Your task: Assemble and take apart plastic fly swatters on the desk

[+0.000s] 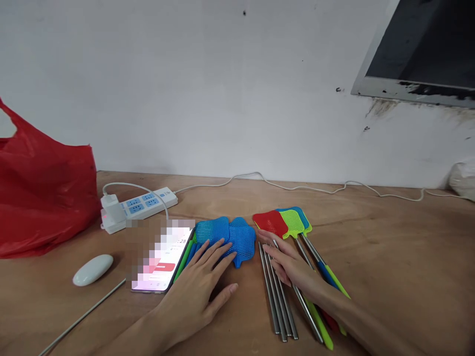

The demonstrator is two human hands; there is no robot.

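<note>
My left hand (198,284) lies palm down with its fingers apart, fingertips resting on blue mesh fly swatter heads (242,242). Green and blue handles (183,262) show beside it, partly covered by the hand. My right hand (287,259) has its fingers lightly curled around a silver metal rod (306,311); the rod's top end pokes out between the fingers. Several more metal rods (278,301) lie side by side just left of it. Beyond that hand, red (270,223), yellow-green and blue swatter heads overlap, their stems and colored handles (336,279) running under my wrist.
A lit phone (163,267) lies left of the swatters, partly blurred out. Farther left are a white power strip (148,205) with a plugged-in charger, a white mouse-shaped object (92,270) and a red plastic bag (44,193). A white cable (297,188) runs along the wall.
</note>
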